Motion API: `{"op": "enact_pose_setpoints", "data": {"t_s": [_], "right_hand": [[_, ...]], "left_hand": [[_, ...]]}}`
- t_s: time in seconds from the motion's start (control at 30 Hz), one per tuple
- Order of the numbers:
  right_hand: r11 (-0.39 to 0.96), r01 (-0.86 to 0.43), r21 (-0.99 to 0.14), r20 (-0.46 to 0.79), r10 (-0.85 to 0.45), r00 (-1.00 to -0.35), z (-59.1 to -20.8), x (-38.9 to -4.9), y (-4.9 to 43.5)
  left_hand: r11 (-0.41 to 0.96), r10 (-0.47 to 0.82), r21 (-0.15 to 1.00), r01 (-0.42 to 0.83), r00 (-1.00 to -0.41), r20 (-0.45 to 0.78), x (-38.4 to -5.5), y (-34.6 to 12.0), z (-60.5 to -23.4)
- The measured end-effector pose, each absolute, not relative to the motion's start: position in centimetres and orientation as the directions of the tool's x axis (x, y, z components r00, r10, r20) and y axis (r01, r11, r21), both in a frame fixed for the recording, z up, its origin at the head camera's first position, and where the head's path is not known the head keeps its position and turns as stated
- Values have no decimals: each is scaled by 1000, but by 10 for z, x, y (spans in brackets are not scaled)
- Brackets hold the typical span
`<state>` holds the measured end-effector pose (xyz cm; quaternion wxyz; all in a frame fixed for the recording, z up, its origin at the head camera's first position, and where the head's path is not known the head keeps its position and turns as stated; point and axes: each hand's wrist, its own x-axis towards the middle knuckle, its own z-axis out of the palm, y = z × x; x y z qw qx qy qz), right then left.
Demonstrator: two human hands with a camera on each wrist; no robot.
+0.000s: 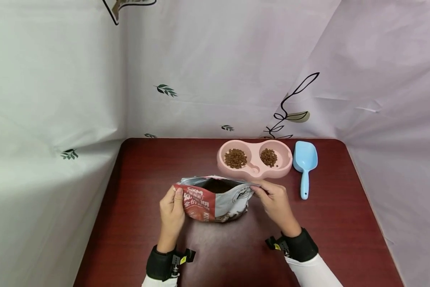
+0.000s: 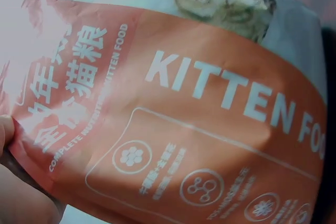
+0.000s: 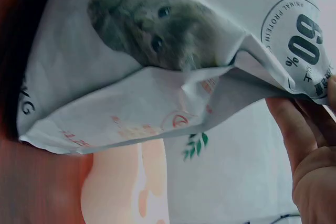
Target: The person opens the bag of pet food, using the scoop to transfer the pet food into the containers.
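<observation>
A red and white kitten food bag (image 1: 215, 203) stands on the table with its top spread wide, dark inside. At its upper left corner my left hand (image 1: 172, 207) pinches the edge, thumb on the front. My right hand (image 1: 274, 201) pinches the opposite upper corner. The left wrist view shows the bag's orange front (image 2: 210, 114) with "KITTEN FOOD" lettering and part of the left hand (image 2: 23, 192) at the side. In the right wrist view, the right hand (image 3: 310, 156) holds the white side of the bag (image 3: 157, 30), below the printed "60%".
Behind the bag sits a pink double bowl (image 1: 254, 171) with brown kibble (image 1: 235, 158) in both hollows. A light blue scoop (image 1: 305, 159) lies to its right, handle toward me. The dark red table (image 1: 146, 163) meets a white patterned cloth (image 1: 215, 79) at the back.
</observation>
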<state>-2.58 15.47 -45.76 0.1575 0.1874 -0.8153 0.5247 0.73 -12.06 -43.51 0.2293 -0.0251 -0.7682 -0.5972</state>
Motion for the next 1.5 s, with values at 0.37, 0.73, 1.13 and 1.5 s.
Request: {"op": "enact_pose_setpoints", "data": {"t_s": [0.37, 0.73, 1.13, 1.5], "right_hand": [[454, -371, -810, 398, -38, -916, -425, -12, 165], [457, -363, -812, 366, -87, -927, -419, -9, 166], [434, -363, -824, 393, -23, -919, -408, -12, 165], [454, -367, -812, 440, 63, -896, -438, -21, 176]], "left_hand": [[86, -35, 953, 290, -955, 294, -12, -113, -444], [55, -124, 923, 381, -915, 385, -22, -104, -442], [-7, -122, 915, 403, -909, 399, -23, -107, -449], [-14, -157, 929, 369, -919, 363, -28, -112, -448]]}}
